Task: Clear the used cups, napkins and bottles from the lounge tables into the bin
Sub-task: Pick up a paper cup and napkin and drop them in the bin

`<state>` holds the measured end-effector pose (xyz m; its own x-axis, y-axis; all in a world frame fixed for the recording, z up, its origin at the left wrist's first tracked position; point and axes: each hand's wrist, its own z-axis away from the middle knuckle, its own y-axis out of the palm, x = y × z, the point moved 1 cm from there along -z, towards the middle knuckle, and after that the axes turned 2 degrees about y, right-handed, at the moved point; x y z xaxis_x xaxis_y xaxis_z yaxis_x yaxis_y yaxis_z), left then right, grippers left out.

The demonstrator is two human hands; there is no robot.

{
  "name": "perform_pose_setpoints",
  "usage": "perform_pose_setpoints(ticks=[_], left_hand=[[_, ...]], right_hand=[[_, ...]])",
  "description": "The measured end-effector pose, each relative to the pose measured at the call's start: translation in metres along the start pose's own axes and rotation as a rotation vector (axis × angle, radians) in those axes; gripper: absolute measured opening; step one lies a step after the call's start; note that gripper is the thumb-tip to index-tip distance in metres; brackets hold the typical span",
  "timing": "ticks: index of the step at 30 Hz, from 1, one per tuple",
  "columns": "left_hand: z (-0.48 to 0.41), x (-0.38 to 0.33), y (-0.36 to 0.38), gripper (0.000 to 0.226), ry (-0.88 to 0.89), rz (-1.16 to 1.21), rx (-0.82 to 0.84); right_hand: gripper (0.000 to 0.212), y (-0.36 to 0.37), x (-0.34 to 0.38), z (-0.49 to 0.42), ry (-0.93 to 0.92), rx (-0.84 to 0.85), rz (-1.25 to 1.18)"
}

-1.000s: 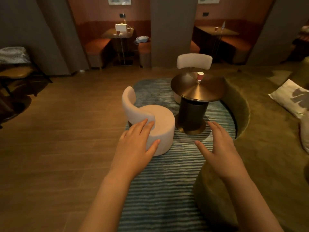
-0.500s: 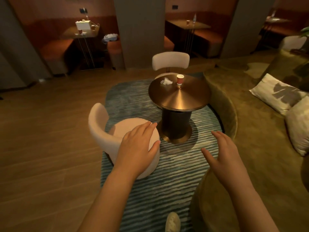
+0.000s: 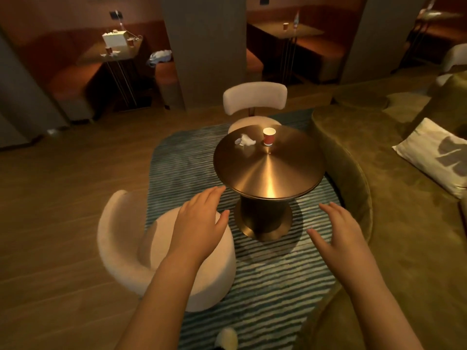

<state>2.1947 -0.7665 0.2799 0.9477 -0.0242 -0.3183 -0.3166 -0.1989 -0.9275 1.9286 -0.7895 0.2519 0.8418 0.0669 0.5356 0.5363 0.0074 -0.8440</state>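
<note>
Round brass desk [image 3: 270, 173], standing on a striped rug [image 3: 278, 286]: one red paper cup [image 3: 269, 136], upright, on the far side of the top; one crumpled napkin [image 3: 244, 140] just left of it, not touching. Left hand [image 3: 199, 228]: fingers straight and spread, holding nothing, over the near white chair [image 3: 121, 238], short of the desk's edge. Right hand [image 3: 338, 233]: likewise spread and empty, over the rug beside the green sofa [image 3: 404, 248]. Second white chair [image 3: 255, 97] behind the desk. Far booth desk [image 3: 303, 31]: one small cup [image 3: 285, 26], one bottle [image 3: 297, 18].
</note>
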Motion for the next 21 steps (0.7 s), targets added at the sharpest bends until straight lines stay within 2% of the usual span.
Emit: perform_pose_setpoints(ticks=[7, 15, 21], left_hand=[[-0.121, 0.010, 0.050, 0.049, 0.009, 0.071, -0.040], [-0.310, 0.034, 0.104, 0.051, -0.013, 0.134, -0.033], [-0.413, 0.051, 0.138, 0.041, -0.043, 0.141, -0.122]], right_hand=[[0.065, 0.010, -0.034, -0.096, 0.049, 0.022, 0.032], [0.062, 0.019, -0.058, -0.279, 0.147, 0.056, 0.138], [0.057, 0.041, -0.043, -0.405, 0.126, 0.013, 0.159]])
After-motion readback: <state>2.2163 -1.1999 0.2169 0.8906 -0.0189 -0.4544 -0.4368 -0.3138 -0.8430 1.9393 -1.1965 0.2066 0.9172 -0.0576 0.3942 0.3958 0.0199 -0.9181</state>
